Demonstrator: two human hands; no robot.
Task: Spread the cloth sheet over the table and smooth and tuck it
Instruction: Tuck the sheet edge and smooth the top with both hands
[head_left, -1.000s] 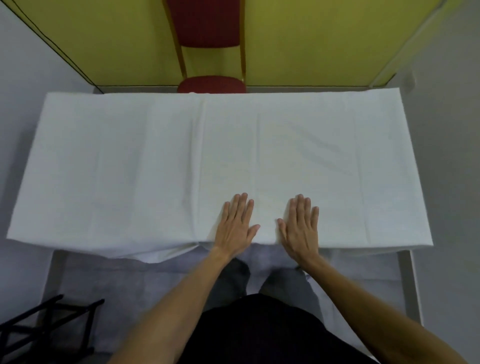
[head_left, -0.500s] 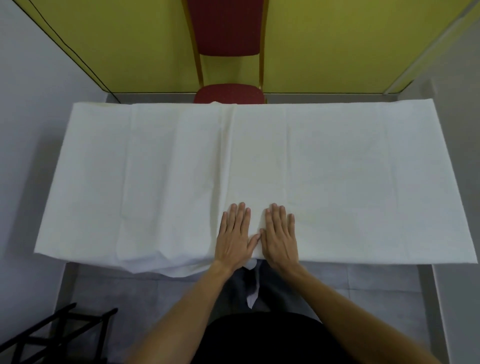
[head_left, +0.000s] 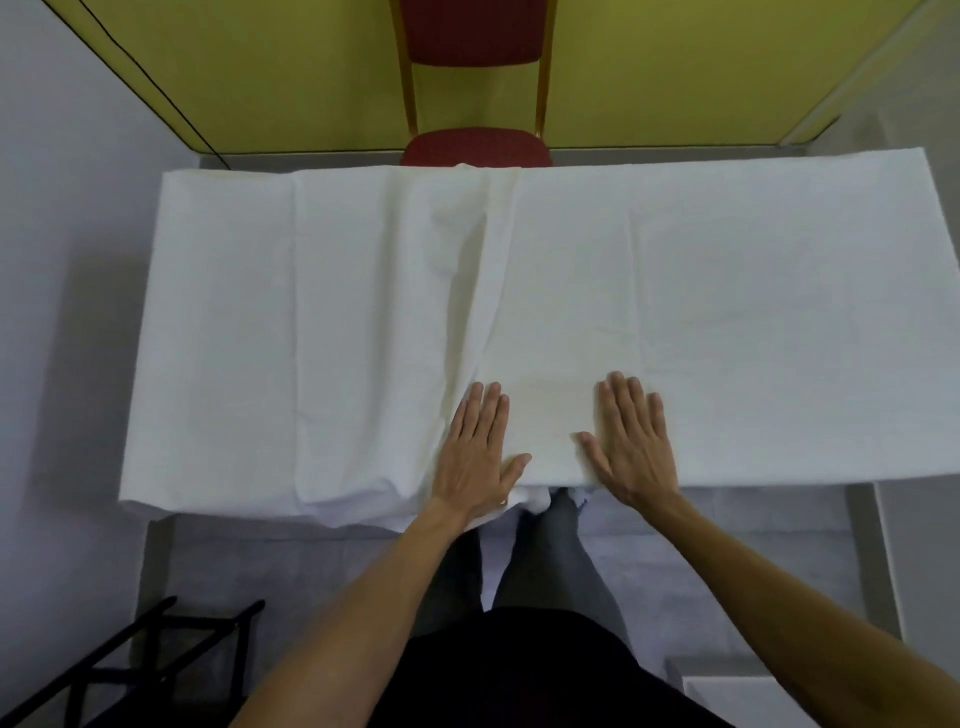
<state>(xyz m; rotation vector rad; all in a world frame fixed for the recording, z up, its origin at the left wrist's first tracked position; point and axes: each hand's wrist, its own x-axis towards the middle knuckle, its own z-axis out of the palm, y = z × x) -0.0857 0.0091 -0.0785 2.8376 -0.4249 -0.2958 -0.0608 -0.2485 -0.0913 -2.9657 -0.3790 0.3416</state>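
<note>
A white cloth sheet (head_left: 701, 312) covers the whole table and hangs over its near edge. A long raised fold runs from the far edge down the middle toward my left hand. My left hand (head_left: 478, 447) lies flat, palm down, on the cloth at the near edge, its fingers at the foot of that fold. My right hand (head_left: 631, 436) lies flat on the cloth a hand's width to the right, fingers together. Neither hand holds anything. The cloth bunches and sags over the near edge left of my left hand. The table itself is hidden under the sheet.
A red padded chair (head_left: 475, 148) with a wooden frame stands behind the far edge against a yellow wall. A black folding rack (head_left: 130, 670) stands on the floor at the lower left. A pale box corner (head_left: 727, 691) shows at the lower right.
My hands were side by side, thumbs touching; now they are spread apart, the right one slid to the right over the cloth. The view has moved closer to the table.
</note>
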